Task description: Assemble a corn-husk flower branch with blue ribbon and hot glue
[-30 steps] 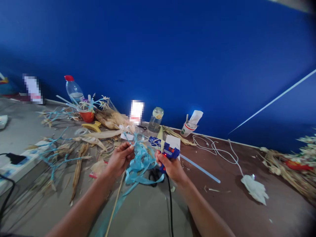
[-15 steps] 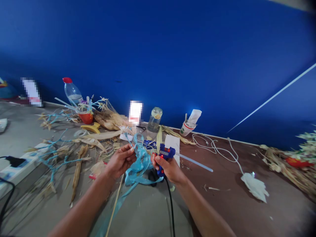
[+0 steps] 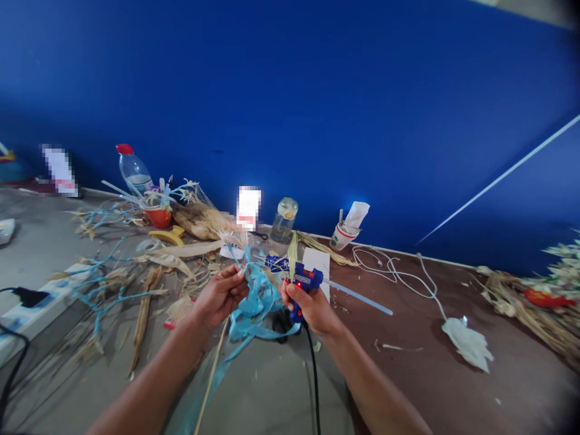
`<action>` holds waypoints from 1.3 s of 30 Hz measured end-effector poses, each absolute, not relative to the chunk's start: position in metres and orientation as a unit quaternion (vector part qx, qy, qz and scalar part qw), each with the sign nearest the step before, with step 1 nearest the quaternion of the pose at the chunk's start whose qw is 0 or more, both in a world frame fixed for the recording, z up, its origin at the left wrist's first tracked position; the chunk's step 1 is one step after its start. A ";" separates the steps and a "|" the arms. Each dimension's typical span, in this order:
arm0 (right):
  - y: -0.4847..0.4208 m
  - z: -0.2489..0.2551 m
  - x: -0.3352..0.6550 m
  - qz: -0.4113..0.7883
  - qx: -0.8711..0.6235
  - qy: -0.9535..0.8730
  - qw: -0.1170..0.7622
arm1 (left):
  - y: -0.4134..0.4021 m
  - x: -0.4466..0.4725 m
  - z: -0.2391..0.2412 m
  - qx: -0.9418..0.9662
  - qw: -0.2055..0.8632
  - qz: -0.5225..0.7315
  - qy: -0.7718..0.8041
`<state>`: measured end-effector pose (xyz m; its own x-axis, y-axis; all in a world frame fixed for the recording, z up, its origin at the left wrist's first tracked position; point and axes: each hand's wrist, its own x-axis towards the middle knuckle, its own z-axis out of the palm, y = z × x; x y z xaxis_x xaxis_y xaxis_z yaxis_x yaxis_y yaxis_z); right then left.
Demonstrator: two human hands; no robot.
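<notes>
My left hand [image 3: 225,293] is closed in a pinch at the upper left of a tangle of light blue ribbon [image 3: 254,308]. What exactly lies between its fingertips is small and partly hidden. My right hand [image 3: 312,305] is wrapped around a blue hot glue gun [image 3: 308,278], whose red light glows. The gun's nozzle points left toward the ribbon, and a long clear glue stick [image 3: 362,299] sticks out of its back. A pale husk strip [image 3: 293,248] stands up by the right fingertips. The black cord [image 3: 313,374] runs down from the handle.
Blue-wrapped twigs [image 3: 97,308] and dried husks [image 3: 144,320] lie left, near a power strip [image 3: 49,302]. Behind stand a red cup [image 3: 158,216], a bottle [image 3: 135,169], a glass jar [image 3: 284,220] and a paper cup [image 3: 342,235]. A white cable [image 3: 430,290] and crumpled tissue [image 3: 469,344] lie right.
Almost nothing differs. The glue gun and my right hand have shifted very slightly to the right; my left hand keeps its pinch.
</notes>
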<state>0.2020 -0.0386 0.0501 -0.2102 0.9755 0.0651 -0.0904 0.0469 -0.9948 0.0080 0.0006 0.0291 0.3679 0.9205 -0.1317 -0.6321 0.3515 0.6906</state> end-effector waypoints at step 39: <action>-0.044 0.049 0.206 0.484 -0.467 -0.609 0.420 | -0.001 0.010 0.029 0.273 0.775 0.509 0.256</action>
<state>0.2057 -0.0442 0.0490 -0.2110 0.9757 0.0593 0.1629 0.0949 -0.9821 0.0098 -0.0007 0.0286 0.3504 0.9290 -0.1190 -0.6502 0.3327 0.6831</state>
